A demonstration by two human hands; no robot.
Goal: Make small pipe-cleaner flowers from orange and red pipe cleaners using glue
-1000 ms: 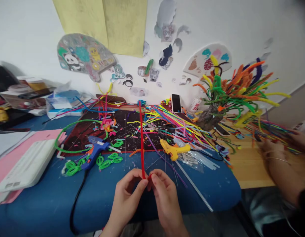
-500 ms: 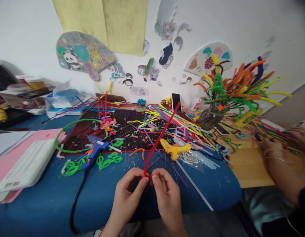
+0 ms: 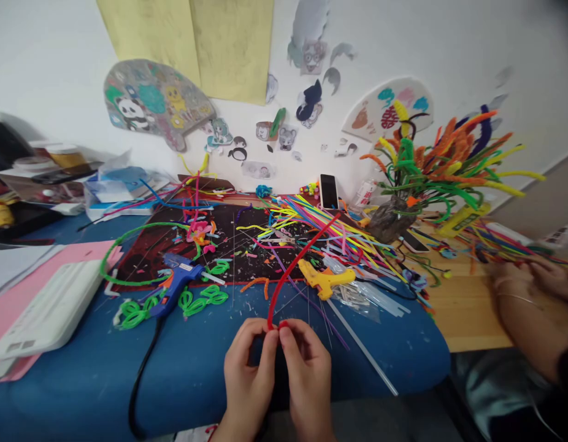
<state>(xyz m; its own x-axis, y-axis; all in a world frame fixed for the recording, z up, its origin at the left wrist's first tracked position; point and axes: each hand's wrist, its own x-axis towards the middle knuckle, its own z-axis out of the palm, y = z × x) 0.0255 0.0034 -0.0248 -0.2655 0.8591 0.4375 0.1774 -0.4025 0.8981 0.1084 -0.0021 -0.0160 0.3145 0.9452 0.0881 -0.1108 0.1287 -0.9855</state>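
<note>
A red pipe cleaner (image 3: 291, 267) rises from between my hands and curves up to the right above the table. My left hand (image 3: 253, 362) pinches it near its lower end, thumb against fingers. Beside it, almost touching, my right hand (image 3: 307, 362) is closed on the short red end of the same pipe cleaner, a bit of which shows above the thumb. The part between the fingertips is hidden. Beyond the hands lie a yellow glue gun (image 3: 327, 279) to the right and a blue glue gun (image 3: 176, 282) with looped green pipe-cleaner pieces (image 3: 203, 299) to the left.
Loose coloured pipe cleaners (image 3: 353, 230) cover the back of the dark mat (image 3: 150, 248). A clear glue stick (image 3: 362, 347) lies at front right. On the left is a white power bank-like box (image 3: 49, 307). A co-worker's hands (image 3: 518, 282) handle pipe cleaners at far right.
My hands have drawn closer together and turned more upright. The red pipe cleaner's free end has dipped lower and to the right. The co-worker's hands have shifted slightly right.
</note>
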